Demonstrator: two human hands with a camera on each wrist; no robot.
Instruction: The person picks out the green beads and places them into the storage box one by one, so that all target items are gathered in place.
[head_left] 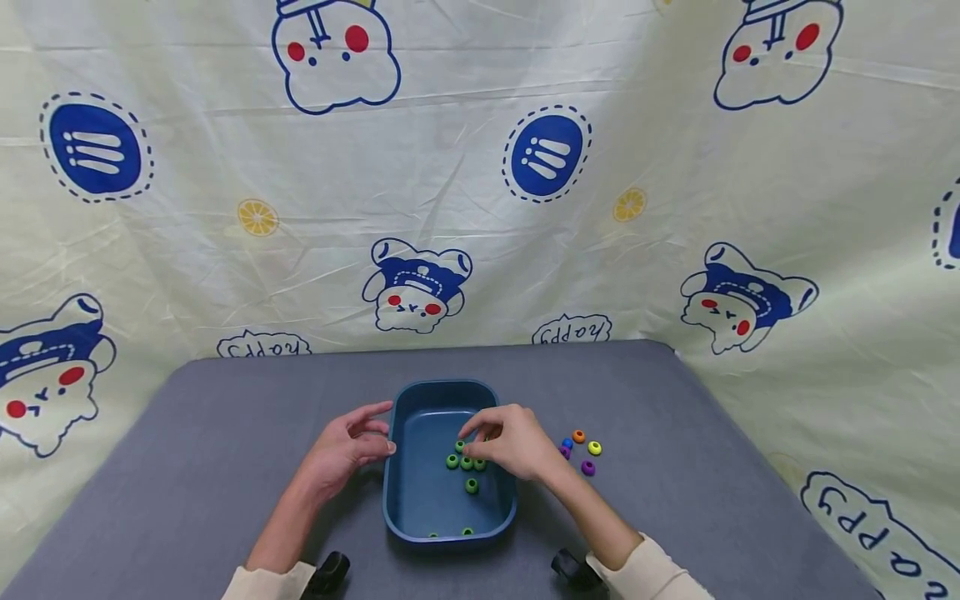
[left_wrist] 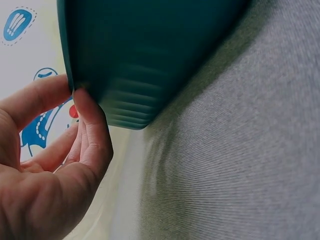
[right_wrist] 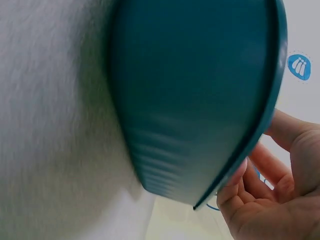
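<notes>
A blue rectangular tray (head_left: 420,508) with rounded corners sits on the table, holding several green beads (head_left: 472,486). On its left side my left hand (head_left: 341,450) pinches the rim between thumb and index finger; the left wrist view shows this grip on the tray wall (left_wrist: 130,55) up close. Reaching over the right rim, my right hand (head_left: 513,442) has its thumb and index fingertips at one green bead (head_left: 460,447) inside, pinching it. From the right wrist, the tray's outer wall (right_wrist: 195,90) hides those fingertips.
Right of the tray, loose beads lie on the grey tabletop (head_left: 225,442): an orange bead (head_left: 578,436), a yellow bead (head_left: 594,447), a blue bead (head_left: 567,443) and purple beads (head_left: 588,468). A printed cloth (head_left: 450,167) hangs behind the table.
</notes>
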